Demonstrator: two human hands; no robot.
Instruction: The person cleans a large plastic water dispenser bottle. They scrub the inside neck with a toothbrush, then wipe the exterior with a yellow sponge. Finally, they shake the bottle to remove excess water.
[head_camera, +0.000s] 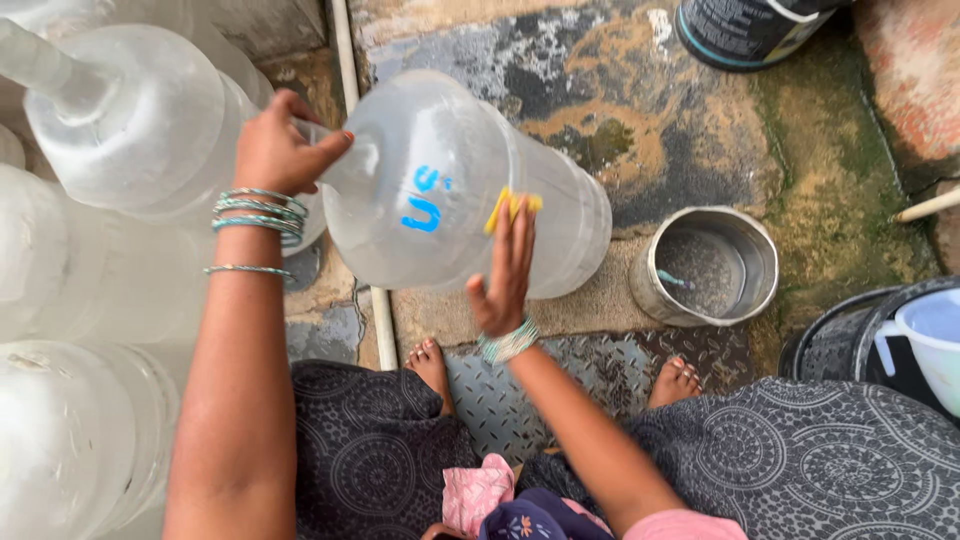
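A large clear plastic water jug (440, 170) with blue marks on it lies tilted on its side in front of me. My left hand (280, 145) grips its neck end at the left. My right hand (505, 270) presses a yellow scrub pad (512, 205) flat against the jug's side, fingers stretched out over it. Both wrists wear green bangles. My bare feet (430, 362) rest on a metal tread plate (520, 390) below the jug.
Several more clear jugs (110, 120) are stacked at the left. A steel pot (708, 268) stands on the stained concrete floor at the right, a dark tub (850, 345) with a pale mug (925, 340) beside it. A white pipe (345, 50) runs along the floor.
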